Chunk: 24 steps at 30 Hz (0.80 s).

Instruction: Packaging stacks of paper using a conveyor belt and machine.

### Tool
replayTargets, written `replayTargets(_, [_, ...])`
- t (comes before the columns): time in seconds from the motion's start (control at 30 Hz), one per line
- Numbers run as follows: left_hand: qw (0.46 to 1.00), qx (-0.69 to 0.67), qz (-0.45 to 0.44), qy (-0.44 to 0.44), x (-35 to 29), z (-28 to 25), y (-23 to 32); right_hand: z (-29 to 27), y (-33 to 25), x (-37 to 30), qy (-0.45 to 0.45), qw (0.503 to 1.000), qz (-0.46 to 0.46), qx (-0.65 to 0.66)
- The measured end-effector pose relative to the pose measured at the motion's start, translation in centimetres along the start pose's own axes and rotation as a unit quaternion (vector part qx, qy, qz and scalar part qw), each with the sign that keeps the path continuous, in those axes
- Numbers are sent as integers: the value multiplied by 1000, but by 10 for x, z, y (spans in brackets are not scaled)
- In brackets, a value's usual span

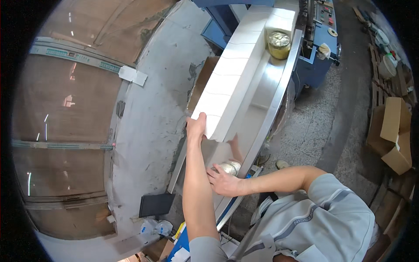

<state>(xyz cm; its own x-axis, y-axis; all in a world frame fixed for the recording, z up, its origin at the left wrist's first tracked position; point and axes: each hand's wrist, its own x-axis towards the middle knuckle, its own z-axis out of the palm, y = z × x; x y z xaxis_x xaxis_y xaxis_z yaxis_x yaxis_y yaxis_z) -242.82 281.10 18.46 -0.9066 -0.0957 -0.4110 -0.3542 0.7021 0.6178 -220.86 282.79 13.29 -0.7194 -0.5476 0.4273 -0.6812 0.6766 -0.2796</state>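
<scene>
A long row of white paper stacks, like folded tissue packs with thin lines between them, lies along a shiny metal conveyor trough. My left hand is closed on the near left corner of the row, its thumb on top. Closer to me, my right hand curls against a round, silvery, foil-like thing on the trough; the palm covers part of it. Farther up, a squat yellowish cylinder with a crinkled foil top stands in the trough beside the row.
Blue machinery with a button panel flanks the far right end. A wall with brown window panes runs along the left. An open cardboard box stands at the right. Below the wall is a dark flat panel.
</scene>
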Motion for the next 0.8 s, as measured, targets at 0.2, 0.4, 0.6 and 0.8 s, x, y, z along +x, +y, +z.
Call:
replayTargets(0.2, [994, 39, 41, 89, 5, -1, -13, -10, 4, 3, -24, 998, -31, -52])
replayTargets(0.4, [974, -179, 132, 41, 9, -36, -96, -14, 18, 15, -95, 993, -68, 7])
replayTargets(0.6, [854, -509, 111, -20, -40, -95, -243, -57, 74, 31, -182, 895, 108, 392])
replayTargets(0.8, [815, -564, 133, -18, -97, -131, -392, -36, 113, 57, -20, 913, 290, 286])
